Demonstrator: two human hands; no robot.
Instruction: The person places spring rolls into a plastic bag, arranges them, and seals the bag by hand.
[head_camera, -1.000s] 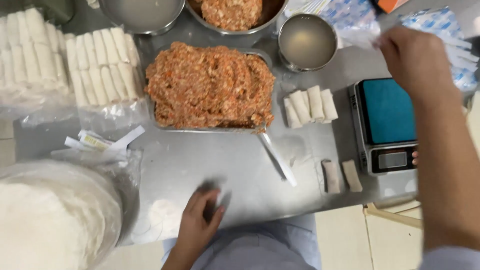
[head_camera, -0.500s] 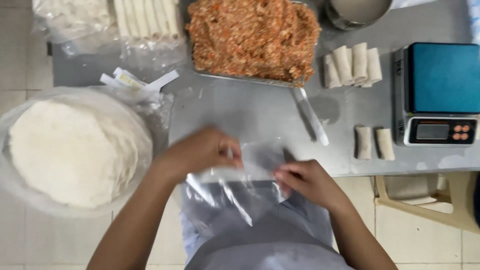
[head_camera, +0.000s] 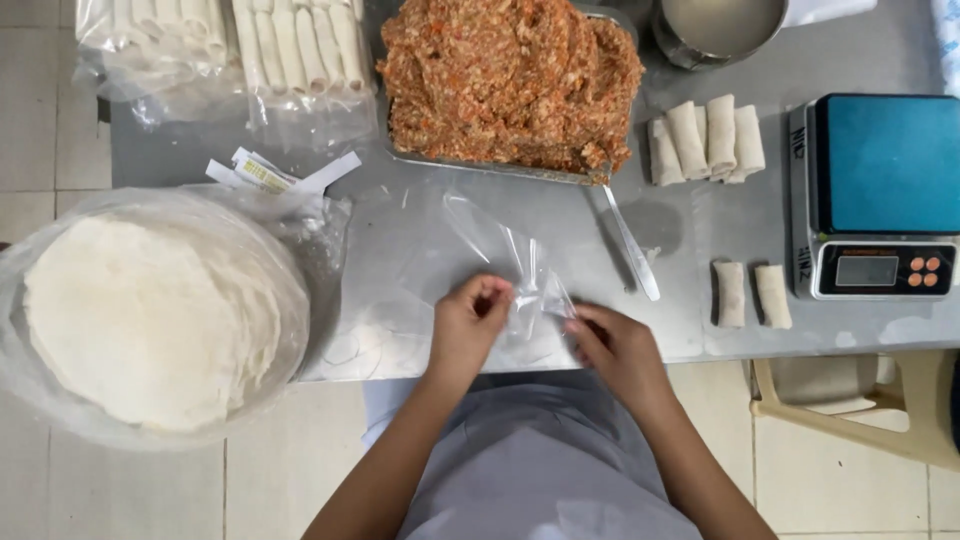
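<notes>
Here the grey steel table (head_camera: 700, 260) carries, at nine o'clock, a round stack of white wrappers in clear plastic (head_camera: 150, 310), and at twelve o'clock a metal tray of orange-brown minced filling (head_camera: 510, 80). A blue-topped digital scale (head_camera: 880, 195) sits at three o'clock. The thin clear plastic bag (head_camera: 505, 255) lies near the table's front edge, bare steel around it. The left hand (head_camera: 470, 325) pinches its near edge, fingers narrow; the right hand (head_camera: 615, 350) grips the bag's right corner, fingers closed on it.
</notes>
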